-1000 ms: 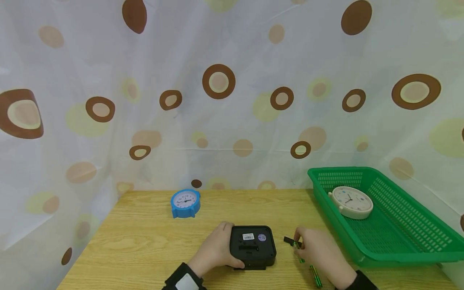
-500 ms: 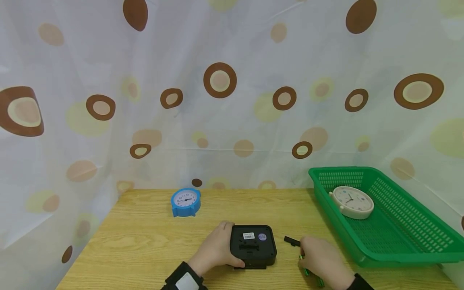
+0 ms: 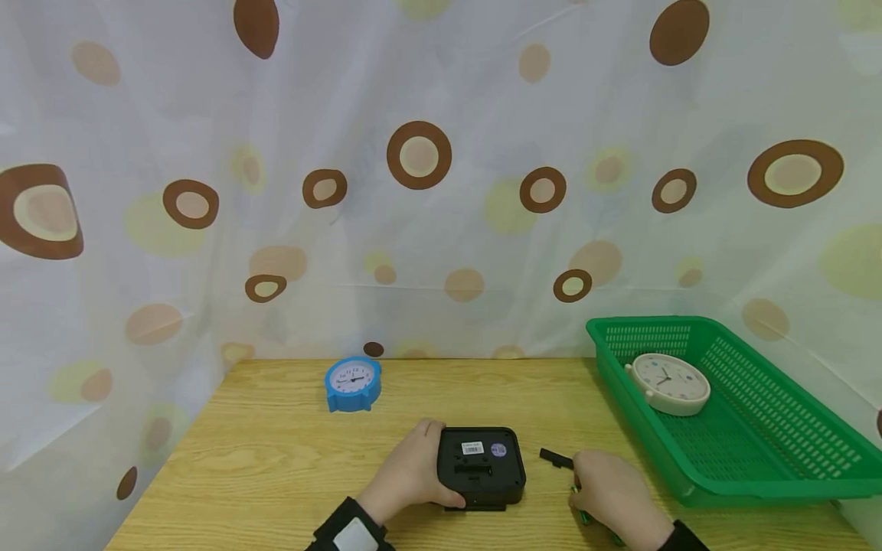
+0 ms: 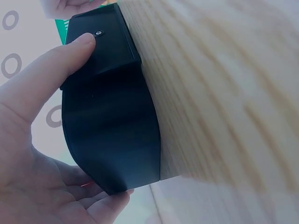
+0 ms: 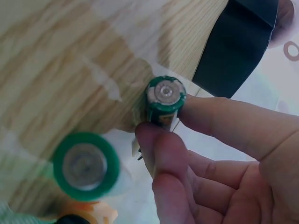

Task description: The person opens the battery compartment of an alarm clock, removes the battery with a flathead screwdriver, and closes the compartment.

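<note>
Slippage could roll the battery (image 5: pixel 165 99) our right hand (image 3: pixel 612 487) seemingly pinches; our left hand (image 3: pixel 415 470) grips the black case (image 3: pixel 481 467).

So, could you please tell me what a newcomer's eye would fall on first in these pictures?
Probably the spotted backdrop behind the table, then the green basket at the table's right side, holding a white clock. Front and centre, the left grip holds a black device, while beyond it the right grip pinches a green battery.
</note>
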Demonstrator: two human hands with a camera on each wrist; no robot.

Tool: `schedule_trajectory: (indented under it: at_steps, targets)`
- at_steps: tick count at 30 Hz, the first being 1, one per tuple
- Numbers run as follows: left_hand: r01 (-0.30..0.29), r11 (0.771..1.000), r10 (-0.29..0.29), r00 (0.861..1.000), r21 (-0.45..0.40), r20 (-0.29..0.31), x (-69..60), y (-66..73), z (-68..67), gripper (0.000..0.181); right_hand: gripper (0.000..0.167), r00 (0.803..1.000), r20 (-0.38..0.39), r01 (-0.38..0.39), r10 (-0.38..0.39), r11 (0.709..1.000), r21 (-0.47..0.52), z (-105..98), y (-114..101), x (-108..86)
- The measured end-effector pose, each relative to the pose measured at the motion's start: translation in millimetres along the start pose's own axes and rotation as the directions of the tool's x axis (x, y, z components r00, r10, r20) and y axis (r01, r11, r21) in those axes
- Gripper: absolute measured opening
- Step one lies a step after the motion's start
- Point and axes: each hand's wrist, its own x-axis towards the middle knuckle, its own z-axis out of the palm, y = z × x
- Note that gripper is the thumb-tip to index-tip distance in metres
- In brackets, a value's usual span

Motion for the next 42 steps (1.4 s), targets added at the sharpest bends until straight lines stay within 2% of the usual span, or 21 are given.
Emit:
schedule_trajectory:
  at_steps: [19,30,34,37,42]
  targets:
    - [-0.003,1.0,0.003,1.0,-0.02,-0.001,-0.3,0.9,-1.9,0.11,0.027,1.0,-0.019,-0.013,0.012,0.999,-0.046,0.8,-2.4,-4.1]
    - [0.001,1.0,-0.001,1.0,0.001,0.002,-0.6,1.4,-1.1,0.109,0.029,0.998,-0.055,0.005,-0.01,0.997,-0.077,5.3,-0.9,-4.6]
    - [0.002,1.0,-0.002,1.0,0.007,0.001,-0.3,0.8,-0.6,0.11,0.029,0.999,-0.042,0.001,-0.004,0.997,-0.075,4.8,-0.9,-4.7]
    - [0.0,1.0,0.0,1.0,0.014,-0.001,-0.2,0.4,-0.1,0.11,0.028,0.999,-0.038,0.012,-0.014,0.998,-0.063,4.0,0.5,-5.6]
    - [0.003,1.0,-0.003,1.0,0.013,0.003,0.3,0.2,-0.4,0.111,0.025,0.994,-0.092,0.054,-0.06,0.996,-0.067,0.0,1.4,-6.6]
